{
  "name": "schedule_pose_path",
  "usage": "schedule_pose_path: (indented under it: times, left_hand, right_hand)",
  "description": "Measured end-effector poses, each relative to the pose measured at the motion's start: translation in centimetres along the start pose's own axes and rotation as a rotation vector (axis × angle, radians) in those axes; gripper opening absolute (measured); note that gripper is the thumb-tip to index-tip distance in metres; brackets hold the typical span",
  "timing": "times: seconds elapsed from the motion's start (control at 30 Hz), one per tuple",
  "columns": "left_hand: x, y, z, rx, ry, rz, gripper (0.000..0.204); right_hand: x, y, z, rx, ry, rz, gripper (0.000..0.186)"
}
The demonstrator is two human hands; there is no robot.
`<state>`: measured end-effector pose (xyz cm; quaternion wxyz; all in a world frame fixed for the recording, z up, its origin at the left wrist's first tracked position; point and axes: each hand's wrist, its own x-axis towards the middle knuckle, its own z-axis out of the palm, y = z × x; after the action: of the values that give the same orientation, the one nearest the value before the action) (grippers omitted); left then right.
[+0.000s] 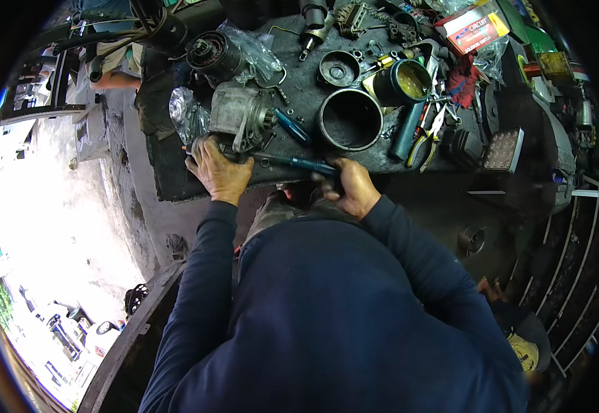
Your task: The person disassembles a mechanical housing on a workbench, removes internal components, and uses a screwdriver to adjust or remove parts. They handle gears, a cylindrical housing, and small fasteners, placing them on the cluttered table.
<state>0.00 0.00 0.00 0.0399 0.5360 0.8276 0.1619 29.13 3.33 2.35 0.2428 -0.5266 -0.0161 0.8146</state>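
Observation:
A grey cast-metal housing [232,110] with a small toothed shaft end sits on the dark workbench [299,89]. My left hand [220,171] is at its near-left side by the bench edge, fingers curled forward and thumb out to the right. What lies under those fingers is hidden. My right hand [353,187], slightly blurred, is closed round the end of a teal-handled screwdriver [306,164]. Its thin shaft points left, toward the housing and my left hand. Behind it lies a second teal-handled tool [291,126]. A small metal ring [265,163] rests just beside the shaft.
An open metal cylinder [350,120] and a round metal cap [339,68] stand mid-bench. Right of them are a can of yellowish grease [411,80], pliers [425,143] and a red-white box [470,29]. A wound motor part [210,52] sits back left. Another person [520,337] is low at right.

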Motion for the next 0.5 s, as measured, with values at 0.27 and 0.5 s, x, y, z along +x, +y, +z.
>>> schedule_pose_path:
  times: [0.27, 0.5]
  left_hand:
    - [-0.4, 0.3, 0.4, -0.008, 0.027, 0.001, 0.092]
    - [-0.1, 0.3, 0.1, -0.014, 0.004, -0.021, 0.090]
  right_hand:
    - [-3.0, 2.7, 1.5, -0.106, -0.025, -0.094, 0.031]
    - [-1.8, 3.5, 3.1, -0.029, 0.097, -0.283, 0.016]
